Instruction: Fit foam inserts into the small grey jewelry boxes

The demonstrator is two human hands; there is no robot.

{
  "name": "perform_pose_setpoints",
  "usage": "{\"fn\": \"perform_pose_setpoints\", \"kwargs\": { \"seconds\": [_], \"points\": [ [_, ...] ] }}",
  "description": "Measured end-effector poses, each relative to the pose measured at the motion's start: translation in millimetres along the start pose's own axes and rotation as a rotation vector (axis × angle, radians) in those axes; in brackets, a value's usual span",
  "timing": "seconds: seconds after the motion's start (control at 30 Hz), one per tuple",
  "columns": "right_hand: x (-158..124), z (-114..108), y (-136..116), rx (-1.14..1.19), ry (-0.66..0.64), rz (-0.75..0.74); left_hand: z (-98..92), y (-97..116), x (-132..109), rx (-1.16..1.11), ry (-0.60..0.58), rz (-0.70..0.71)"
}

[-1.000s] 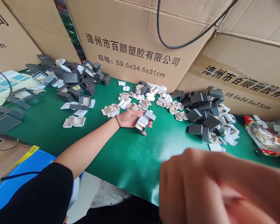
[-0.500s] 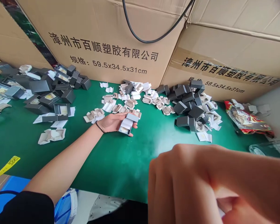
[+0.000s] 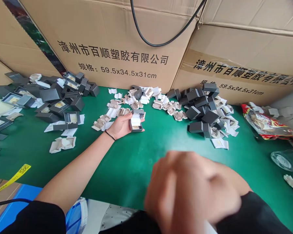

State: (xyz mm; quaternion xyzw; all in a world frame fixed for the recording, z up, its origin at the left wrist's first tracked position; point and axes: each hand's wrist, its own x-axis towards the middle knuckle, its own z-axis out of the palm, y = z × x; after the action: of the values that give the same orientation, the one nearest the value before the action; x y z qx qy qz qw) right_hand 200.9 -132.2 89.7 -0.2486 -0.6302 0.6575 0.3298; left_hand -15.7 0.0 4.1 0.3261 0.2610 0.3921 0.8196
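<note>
My left hand (image 3: 122, 125) reaches out over the green table (image 3: 141, 162) and grips a small grey box (image 3: 136, 121) that stands open with a white insert showing. Just beyond it lie several loose white and beige inserts (image 3: 117, 109). My right hand (image 3: 190, 191) hangs close to the camera at the bottom, blurred by motion, its back towards me and its fingers curled under; what is in it, if anything, is hidden. A heap of closed dark grey boxes (image 3: 202, 110) lies to the right of my left hand.
Large cardboard cartons (image 3: 117, 42) wall off the back of the table, with a black cable (image 3: 161, 42) hanging across them. More open grey boxes (image 3: 61, 97) are piled at the left. A red snack bag (image 3: 266, 125) and a clear glass dish (image 3: 286, 159) sit at the right.
My left hand has turned the open grey box more upright and drawn it slightly back. My right hand has dropped lower and moved left, a dark sleeve now showing at the wrist.
</note>
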Motion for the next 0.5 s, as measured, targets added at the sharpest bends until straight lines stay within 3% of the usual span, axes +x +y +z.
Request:
{"fn": "perform_pose_setpoints", "kwargs": {
  "seconds": [0.07,0.1,0.23,0.3,0.37,0.5],
  "points": [
    [38.3,-17.3,20.2,0.07,-0.041,0.026,-1.9,-2.3,0.5,-0.013,0.018,-0.006],
    [55.9,-27.7,34.3,0.132,0.044,-0.011,-2.6,-3.9,0.9,-0.022,0.029,-0.018],
    [97.4,-69.8,93.7,0.285,0.681,-0.04,-0.2,-10.0,1.8,-0.054,0.053,-0.075],
    [101.7,-83.5,111.0,0.292,0.859,-0.092,3.6,-10.7,1.2,-0.056,0.065,-0.111],
    [101.0,-90.2,117.7,0.266,0.894,-0.14,7.4,-9.3,0.2,-0.05,0.09,-0.14],
    [98.6,-91.0,118.3,0.193,0.8,-0.162,10.5,-5.1,-1.0,-0.058,0.129,-0.176]
  ]
}}
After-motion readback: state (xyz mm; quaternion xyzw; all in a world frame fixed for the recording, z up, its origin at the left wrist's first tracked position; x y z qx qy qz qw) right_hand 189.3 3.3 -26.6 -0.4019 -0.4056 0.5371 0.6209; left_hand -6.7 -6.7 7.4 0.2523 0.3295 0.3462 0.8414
